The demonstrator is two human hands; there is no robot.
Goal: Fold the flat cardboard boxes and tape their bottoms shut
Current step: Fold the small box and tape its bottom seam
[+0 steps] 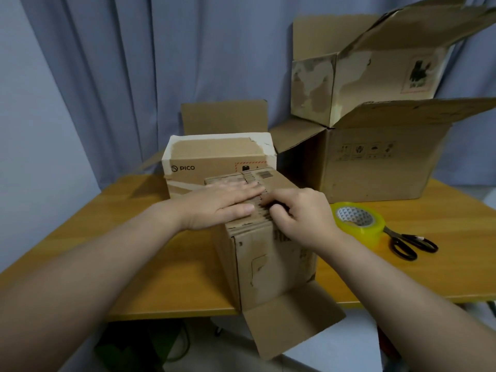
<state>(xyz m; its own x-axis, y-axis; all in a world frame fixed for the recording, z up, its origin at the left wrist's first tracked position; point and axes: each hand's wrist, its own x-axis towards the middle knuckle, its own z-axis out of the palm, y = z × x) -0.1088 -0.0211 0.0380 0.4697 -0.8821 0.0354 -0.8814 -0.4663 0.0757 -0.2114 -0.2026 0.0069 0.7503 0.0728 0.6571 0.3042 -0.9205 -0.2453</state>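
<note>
A small brown cardboard box (271, 267) stands upside down at the table's front edge, its folded bottom flaps facing up. My left hand (225, 204) lies flat with straight fingers on the left flap. My right hand (300, 214) rests on the right flap with fingers curled at the centre seam; whether it pinches tape there is unclear. One loose flap (292, 322) hangs out over the table edge toward me. A roll of yellowish clear tape (358, 222) lies just right of the box.
Black scissors (410, 242) lie right of the tape. A PICO box (214, 162) stands right behind the small box. A large open box (375, 162) with another box (349, 73) stacked on it fills the back right. The wooden table (107, 232) stands before grey curtains.
</note>
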